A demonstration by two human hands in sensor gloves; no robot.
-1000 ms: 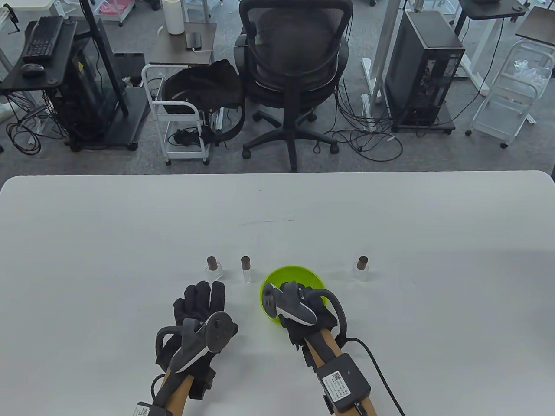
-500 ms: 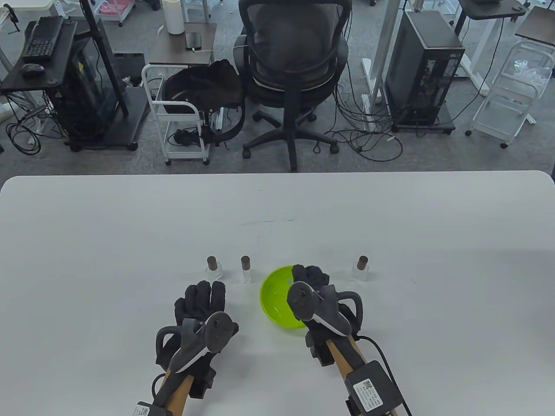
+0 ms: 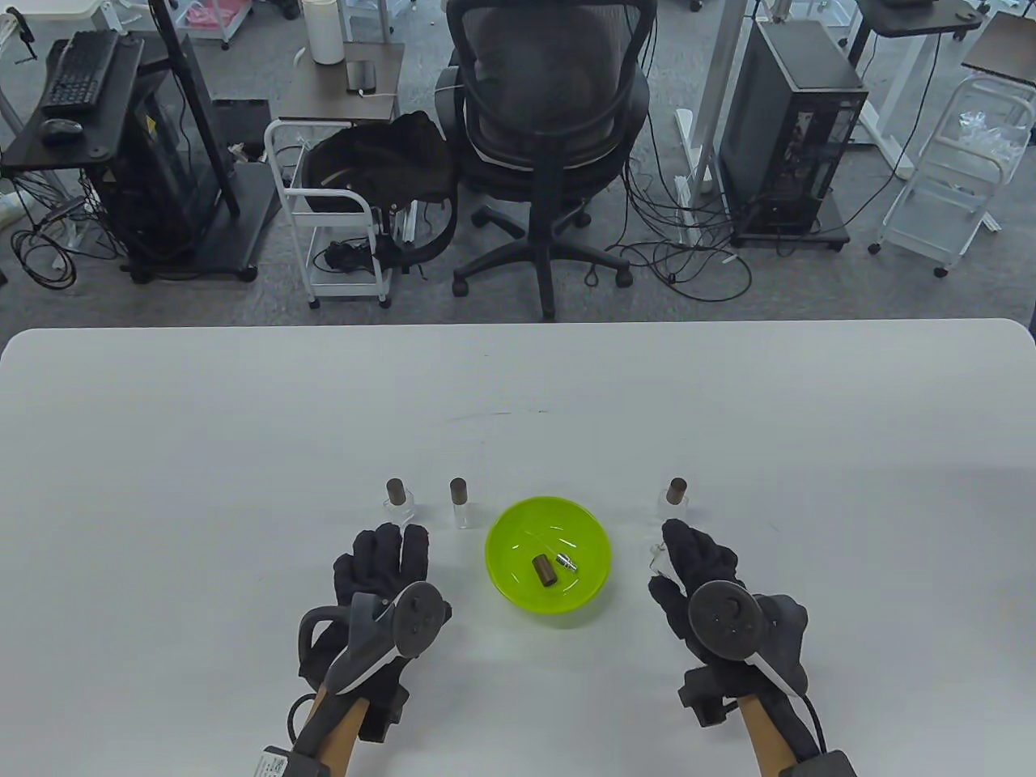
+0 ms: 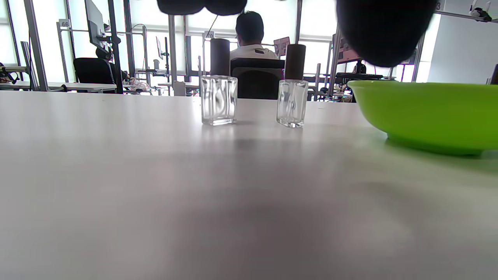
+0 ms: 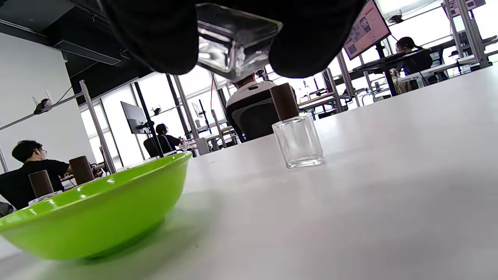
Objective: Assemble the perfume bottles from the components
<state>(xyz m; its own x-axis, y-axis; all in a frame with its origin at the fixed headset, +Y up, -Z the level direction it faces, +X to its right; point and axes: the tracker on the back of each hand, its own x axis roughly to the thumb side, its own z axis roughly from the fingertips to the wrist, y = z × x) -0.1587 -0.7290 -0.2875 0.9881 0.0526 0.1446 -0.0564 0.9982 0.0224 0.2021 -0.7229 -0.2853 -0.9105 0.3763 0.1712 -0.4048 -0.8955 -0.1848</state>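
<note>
My right hand hovers just right of the green bowl and pinches a clear glass bottle body with no cap; the bottle body shows faintly at the fingertips in the table view. A brown cap and a silver sprayer lie in the bowl. Three capped bottles stand on the table: two on the left and one on the right. My left hand lies flat on the table below the left pair, fingers straight, holding nothing.
The white table stretches wide on both sides and behind the bottles. An office chair stands beyond its far edge. In the left wrist view the two left bottles stand ahead, the bowl to the right.
My right hand left the bowl and moved right and towards me with the clear bottle body in its fingers, uncovering the cap and sprayer. The left hand barely shifted.
</note>
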